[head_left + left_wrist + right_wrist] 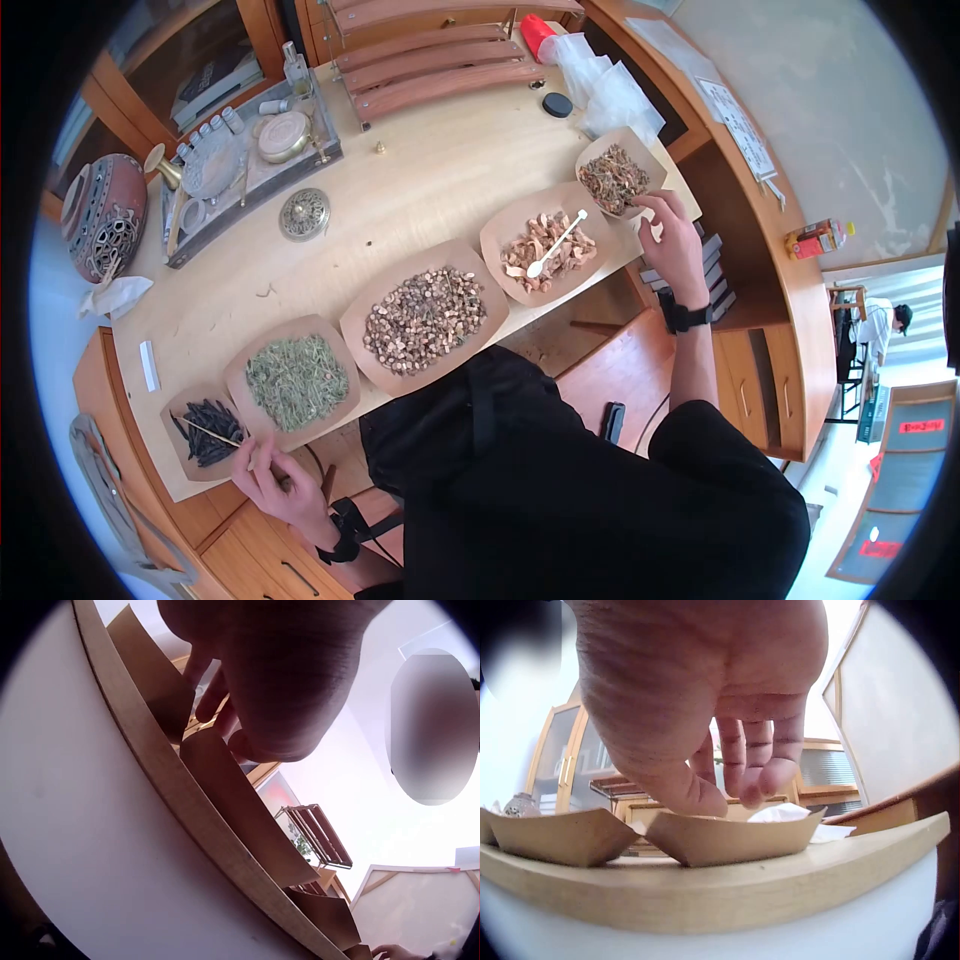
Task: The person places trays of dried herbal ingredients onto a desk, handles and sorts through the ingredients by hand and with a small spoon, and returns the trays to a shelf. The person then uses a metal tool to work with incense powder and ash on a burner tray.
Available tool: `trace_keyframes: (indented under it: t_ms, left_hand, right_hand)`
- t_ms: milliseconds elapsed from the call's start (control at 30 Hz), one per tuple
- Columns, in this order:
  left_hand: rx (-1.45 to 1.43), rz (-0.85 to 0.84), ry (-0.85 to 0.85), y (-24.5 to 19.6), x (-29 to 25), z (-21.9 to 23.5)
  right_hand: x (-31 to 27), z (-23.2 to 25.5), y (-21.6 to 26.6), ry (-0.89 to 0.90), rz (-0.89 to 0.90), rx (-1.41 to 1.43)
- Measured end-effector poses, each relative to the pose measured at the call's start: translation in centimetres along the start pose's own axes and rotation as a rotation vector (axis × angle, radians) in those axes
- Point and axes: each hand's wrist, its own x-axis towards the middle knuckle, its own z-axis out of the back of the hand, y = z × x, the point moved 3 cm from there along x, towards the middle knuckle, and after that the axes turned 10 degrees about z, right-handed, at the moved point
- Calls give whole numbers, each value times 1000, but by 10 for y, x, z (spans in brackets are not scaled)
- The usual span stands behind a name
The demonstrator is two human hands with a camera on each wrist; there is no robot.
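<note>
Five brown paper trays stand in a row along the table's near edge. My left hand (278,485) hovers by the leftmost tray (178,455) of dark, stick-like pieces (205,425), fingers loosely bent. A thin brass-coloured stick (195,426) lies across those pieces, one end close to the fingertips. Over the near rim of the rightmost tray (735,838), my right hand (672,245) hangs with relaxed fingers. Brown dried bits (613,180) fill that tray. Beside it, a white spoon (555,245) lies on pale dried slices (540,278). Nothing shows between the fingers of either hand.
Green dried herb (297,380) and brown chopped pieces (425,315) fill the middle trays. Farther back are a round metal burner (304,214), a grey tray (330,150) of vessels, a wooden rack (440,70), a black lid (557,104) and plastic bags (620,100).
</note>
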Motion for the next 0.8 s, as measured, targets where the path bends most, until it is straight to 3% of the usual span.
trace_keyframes:
  t_ms: [167, 233, 467, 667, 733, 800]
  left_hand:
    - [9, 25, 4, -6, 0, 5]
    - [9, 26, -3, -7, 0, 6]
    - [-9, 34, -4, -3, 0, 1]
    - [13, -12, -38, -4, 4, 4]
    - [22, -16, -53, -3, 3, 7]
    - [25, -5, -53, -3, 0, 10]
  right_hand:
    - [1, -15, -13, 59, 127, -92]
    - [-4, -11, -8, 4, 149, -99]
    - [-29, 0, -3, 14, 33, -107]
    - [-28, 5, 5, 44, 51, -125]
    - [-23, 20, 12, 45, 139, -70]
    - [-11, 29, 6, 45, 83, -40]
